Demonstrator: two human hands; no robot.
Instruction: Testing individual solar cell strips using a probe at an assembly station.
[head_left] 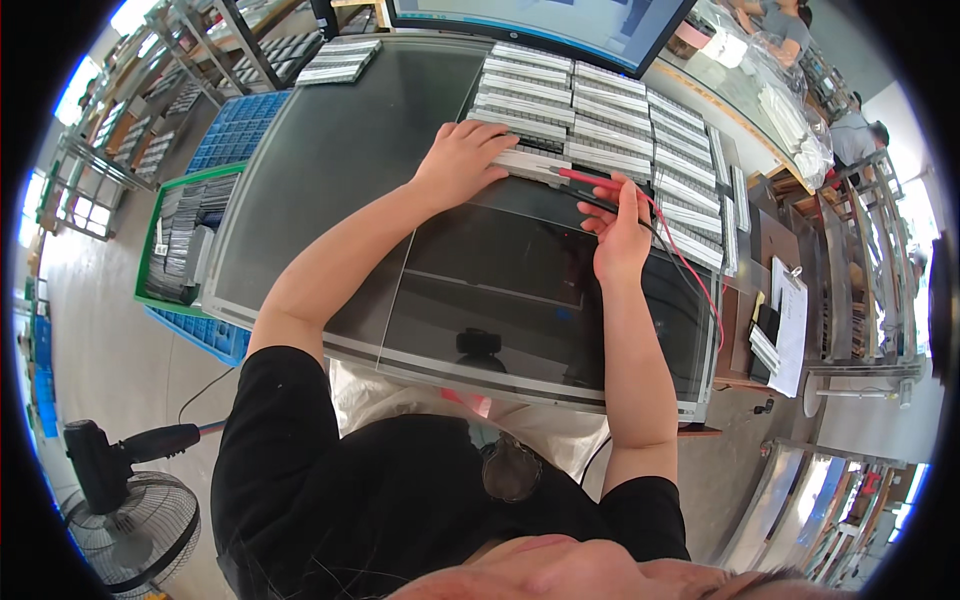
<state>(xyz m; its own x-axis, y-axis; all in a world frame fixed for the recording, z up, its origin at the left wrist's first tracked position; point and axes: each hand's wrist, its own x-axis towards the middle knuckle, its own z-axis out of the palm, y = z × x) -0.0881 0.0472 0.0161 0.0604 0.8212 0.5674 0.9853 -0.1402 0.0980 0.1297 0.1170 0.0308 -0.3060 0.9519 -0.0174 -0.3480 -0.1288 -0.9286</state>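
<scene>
Fingers (627,203) (right hand (622,243)) hold two probes (588,178), red and black.

This looks like a workshop or a small factory. A big dark desk (350,130) has lots of flat strips (610,115) in neat rows, all much the same. Metal racks (246,42) hold many flat things too. Next to the desk are blue crates (237,125) and a green box (148,240) packed with thin parts (190,225). Other people (790,30) are across the room.
</scene>
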